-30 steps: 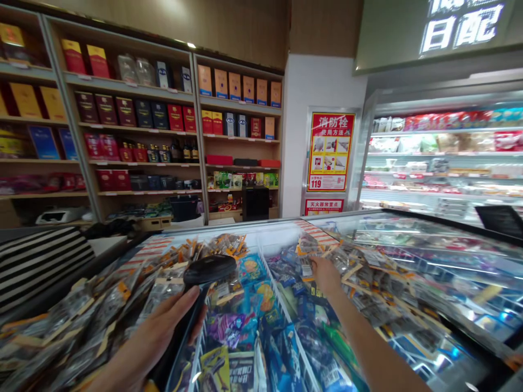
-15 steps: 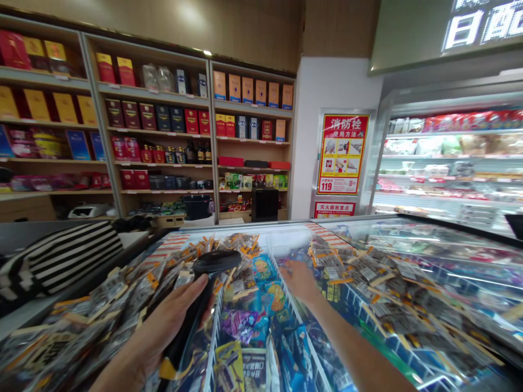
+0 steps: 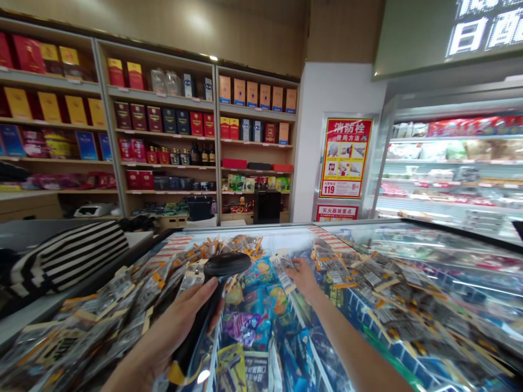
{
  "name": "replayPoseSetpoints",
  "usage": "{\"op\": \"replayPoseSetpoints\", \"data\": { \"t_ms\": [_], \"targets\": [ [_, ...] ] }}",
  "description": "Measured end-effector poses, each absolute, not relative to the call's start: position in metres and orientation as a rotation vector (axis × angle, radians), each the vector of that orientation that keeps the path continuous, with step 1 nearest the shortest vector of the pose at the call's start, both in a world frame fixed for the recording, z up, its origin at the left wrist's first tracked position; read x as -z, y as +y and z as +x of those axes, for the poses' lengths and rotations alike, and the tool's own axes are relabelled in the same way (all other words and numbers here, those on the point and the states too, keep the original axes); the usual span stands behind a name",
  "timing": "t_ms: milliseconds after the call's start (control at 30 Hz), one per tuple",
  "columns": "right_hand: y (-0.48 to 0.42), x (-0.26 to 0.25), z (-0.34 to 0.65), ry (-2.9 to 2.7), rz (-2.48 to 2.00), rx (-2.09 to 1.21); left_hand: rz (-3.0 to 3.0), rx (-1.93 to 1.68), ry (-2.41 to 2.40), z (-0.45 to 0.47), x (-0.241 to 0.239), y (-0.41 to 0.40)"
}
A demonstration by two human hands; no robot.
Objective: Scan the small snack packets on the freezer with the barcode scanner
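Observation:
My left hand is wrapped round the handle of a black handheld barcode scanner, its head facing away over the freezer. Yellow trim shows low on the handle. My right hand pinches the edge of a small clear-and-grey snack packet above the freezer's middle. The packet is tilted, with pale printing on its face. Under and between both hands, a white wire basket holds several blue, purple and yellow packs. Packets of the same grey kind with orange edges lie heaped on the left.
Another heap of grey packets covers the freezer's right side. A black-and-white striped bag lies on the counter at left. Behind the freezer stand shelves of boxed goods, a red fire-hydrant poster and a lit refrigerated case.
My right hand has risen slightly and now shows a grey packet in its fingers. The scanner in my left hand has shifted slightly right in view. The whole scene shifts a little right.

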State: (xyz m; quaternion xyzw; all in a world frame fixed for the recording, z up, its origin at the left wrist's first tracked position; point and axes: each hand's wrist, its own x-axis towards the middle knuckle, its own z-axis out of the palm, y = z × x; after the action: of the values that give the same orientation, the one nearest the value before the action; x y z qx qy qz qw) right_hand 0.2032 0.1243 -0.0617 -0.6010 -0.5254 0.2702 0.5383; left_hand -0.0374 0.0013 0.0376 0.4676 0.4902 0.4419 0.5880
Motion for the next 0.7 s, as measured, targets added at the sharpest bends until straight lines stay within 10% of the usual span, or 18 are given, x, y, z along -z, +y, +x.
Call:
{"op": "replayPoseSetpoints", "data": {
  "t_ms": [700],
  "targets": [
    [0.116,0.065,0.227,-0.890,-0.949,-0.889,1.108,-0.879,0.902,-0.023,-0.019,-0.001]
  ]
}}
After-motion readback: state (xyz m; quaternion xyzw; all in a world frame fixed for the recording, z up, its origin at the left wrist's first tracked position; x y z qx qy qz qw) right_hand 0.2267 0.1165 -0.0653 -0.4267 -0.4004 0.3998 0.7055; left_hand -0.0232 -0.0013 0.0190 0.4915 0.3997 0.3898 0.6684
